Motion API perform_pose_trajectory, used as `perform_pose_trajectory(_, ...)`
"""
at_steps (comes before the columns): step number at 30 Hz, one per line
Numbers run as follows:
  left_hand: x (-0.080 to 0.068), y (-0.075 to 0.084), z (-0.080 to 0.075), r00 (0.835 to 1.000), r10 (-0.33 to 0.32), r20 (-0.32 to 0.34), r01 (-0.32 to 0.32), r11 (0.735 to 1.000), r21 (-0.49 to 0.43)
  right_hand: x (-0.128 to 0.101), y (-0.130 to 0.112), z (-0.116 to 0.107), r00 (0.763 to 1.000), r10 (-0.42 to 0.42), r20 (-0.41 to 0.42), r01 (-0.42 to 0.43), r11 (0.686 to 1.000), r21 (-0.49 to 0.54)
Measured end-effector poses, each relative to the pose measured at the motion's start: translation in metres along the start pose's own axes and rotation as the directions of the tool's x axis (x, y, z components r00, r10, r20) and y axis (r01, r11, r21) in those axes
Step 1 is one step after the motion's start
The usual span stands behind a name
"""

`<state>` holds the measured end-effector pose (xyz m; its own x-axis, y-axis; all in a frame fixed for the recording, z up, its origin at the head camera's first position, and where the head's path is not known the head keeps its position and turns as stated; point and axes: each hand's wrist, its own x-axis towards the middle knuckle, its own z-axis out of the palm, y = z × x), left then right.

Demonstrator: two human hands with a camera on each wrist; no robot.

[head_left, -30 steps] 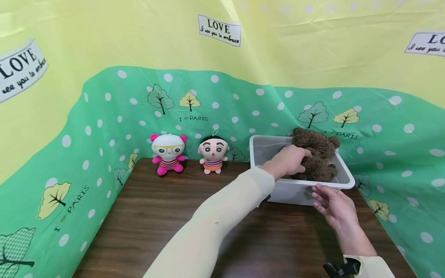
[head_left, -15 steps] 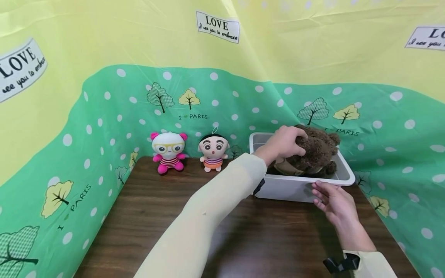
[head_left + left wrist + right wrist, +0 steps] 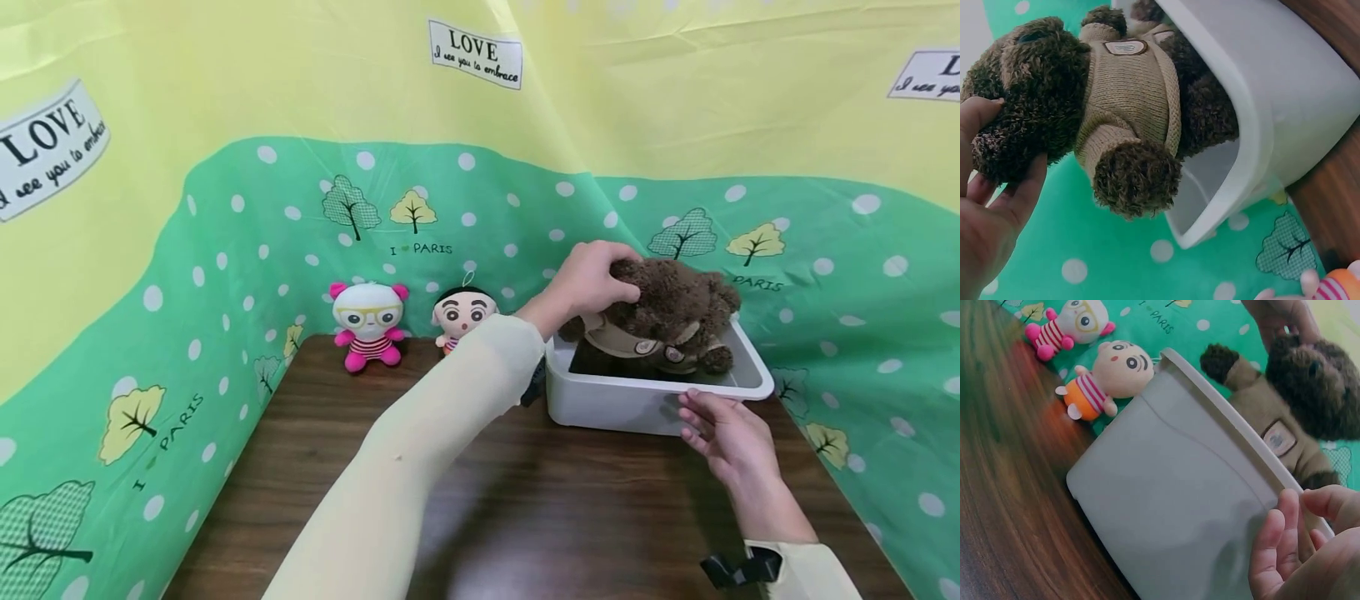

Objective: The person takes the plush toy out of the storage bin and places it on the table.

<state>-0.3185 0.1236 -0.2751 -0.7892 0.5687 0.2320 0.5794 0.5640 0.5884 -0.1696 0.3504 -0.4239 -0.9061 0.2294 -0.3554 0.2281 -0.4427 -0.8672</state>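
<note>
Head view: left hand [image 3: 592, 279] fingers grip bear [image 3: 667, 312] above bin [image 3: 600, 400]; right hand [image 3: 731, 437] fingers hold rim.

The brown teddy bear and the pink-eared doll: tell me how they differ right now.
The brown teddy bear is dark, shaggy and wears a tan sweater; the pink-eared doll is white with yellow glasses and a striped top. The bear looks larger than the doll. The left hand grips the bear by its head, partly above the white bin; the doll sits untouched on the table. Both are plush toys.
</note>
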Motion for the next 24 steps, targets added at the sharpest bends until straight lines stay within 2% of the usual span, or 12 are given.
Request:
perform_pose_trajectory(7, -0.016, -0.003, -0.049, 0.996, -0.044, -0.080, 0.037, 0.996, -0.083, 0.002, 0.001, 0.004, 1.000, 0.008, 0.016, -0.008, 1.000, -0.001)
perform_pose_trajectory(12, -0.030, -0.007, -0.081, 0.992, -0.029, -0.123, 0.011, 0.989, -0.146, 0.001, 0.000, 0.003, 1.000, 0.024, 0.012, -0.024, 1.000, 0.010)
perform_pose_trajectory(16, -0.042, -0.016, -0.103, 0.983, -0.032, -0.179, -0.013, 0.968, -0.250, 0.002, -0.001, 0.002, 1.000, 0.026, 0.016, -0.026, 1.000, 0.013)
perform_pose_trajectory(19, -0.051, -0.023, -0.120, 0.974, -0.037, -0.223, -0.031, 0.956, -0.293, 0.003, 0.000, 0.002, 0.999, 0.024, 0.024, -0.024, 1.000, 0.019)
perform_pose_trajectory(24, -0.072, -0.043, -0.146, 0.966, -0.032, -0.257, -0.049, 0.952, -0.301, 0.003, 0.000, -0.001, 1.000, 0.022, 0.021, -0.022, 0.999, 0.026)
